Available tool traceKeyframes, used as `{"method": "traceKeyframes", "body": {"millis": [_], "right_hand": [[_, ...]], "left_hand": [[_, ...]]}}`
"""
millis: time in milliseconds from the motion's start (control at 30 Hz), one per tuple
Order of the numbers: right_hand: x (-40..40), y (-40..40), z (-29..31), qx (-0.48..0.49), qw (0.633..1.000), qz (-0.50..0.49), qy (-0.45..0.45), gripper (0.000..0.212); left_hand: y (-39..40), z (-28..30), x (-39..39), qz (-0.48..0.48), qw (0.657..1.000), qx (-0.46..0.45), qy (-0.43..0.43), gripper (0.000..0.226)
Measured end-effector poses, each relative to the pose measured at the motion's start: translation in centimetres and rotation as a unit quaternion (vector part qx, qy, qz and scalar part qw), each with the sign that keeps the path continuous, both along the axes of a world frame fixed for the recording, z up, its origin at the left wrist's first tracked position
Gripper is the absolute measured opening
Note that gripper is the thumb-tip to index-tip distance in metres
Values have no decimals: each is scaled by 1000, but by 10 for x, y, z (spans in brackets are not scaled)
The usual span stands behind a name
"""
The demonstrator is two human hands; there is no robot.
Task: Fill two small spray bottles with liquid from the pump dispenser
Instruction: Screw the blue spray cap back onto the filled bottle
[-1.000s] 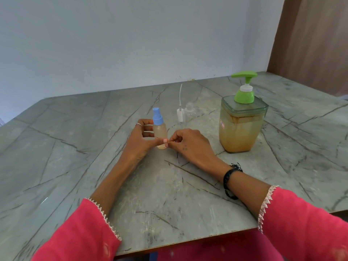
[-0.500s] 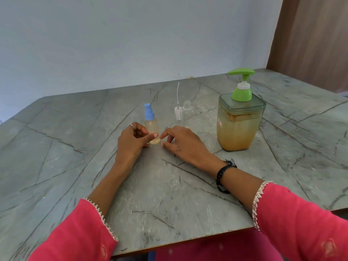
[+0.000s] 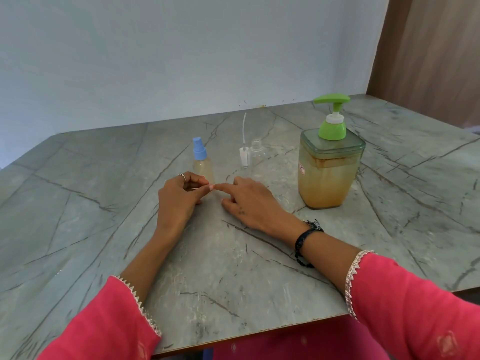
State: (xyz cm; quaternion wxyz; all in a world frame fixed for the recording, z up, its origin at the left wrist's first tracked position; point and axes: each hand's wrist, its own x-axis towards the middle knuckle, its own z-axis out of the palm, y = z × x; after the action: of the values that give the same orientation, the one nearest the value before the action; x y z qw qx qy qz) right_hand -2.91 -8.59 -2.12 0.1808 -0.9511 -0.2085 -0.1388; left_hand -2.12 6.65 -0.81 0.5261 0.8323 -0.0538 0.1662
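Hands are resting together on the grey marble-patterned table (image 3: 78, 203), and we are holding nothing in either. Our left hand (image 3: 179, 201) is lying with its fingers loosely curled, the thumb tip reaching toward the right; our right hand (image 3: 249, 203) is lying palm down with the forefinger stretched out, its tip meeting the left thumb tip.

We are taking the pump dispenser (image 3: 330, 167) as our landmark: it is standing upright to the right of both hands, a square clear jar of amber liquid with a green pump head. Left of the dispenser, just behind our right hand's fingers, the empty clear bottle (image 3: 257, 158) is standing open-necked. Touching or just beside it, on the side away from the dispenser, the white spray top (image 3: 244, 157) is standing with its thin tube pointing up. Farther left of the dispenser, just behind our left hand's fingertips, the blue-capped spray bottle (image 3: 202, 165) is standing upright with pale liquid inside; whether our fingers are touching its base we cannot tell.

Nearer us than the dispenser, a black wristband (image 3: 305, 240) is circling the right wrist, and pink sleeves (image 3: 415, 307) are covering both forearms.
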Motion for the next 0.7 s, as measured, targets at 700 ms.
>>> {"method": "traceKeyframes", "body": {"millis": [700], "right_hand": [[-13,-7,10,328,916,-158,-168,37]], "left_hand": [[-27,3,-2,-31,997,54,-36,4]]}}
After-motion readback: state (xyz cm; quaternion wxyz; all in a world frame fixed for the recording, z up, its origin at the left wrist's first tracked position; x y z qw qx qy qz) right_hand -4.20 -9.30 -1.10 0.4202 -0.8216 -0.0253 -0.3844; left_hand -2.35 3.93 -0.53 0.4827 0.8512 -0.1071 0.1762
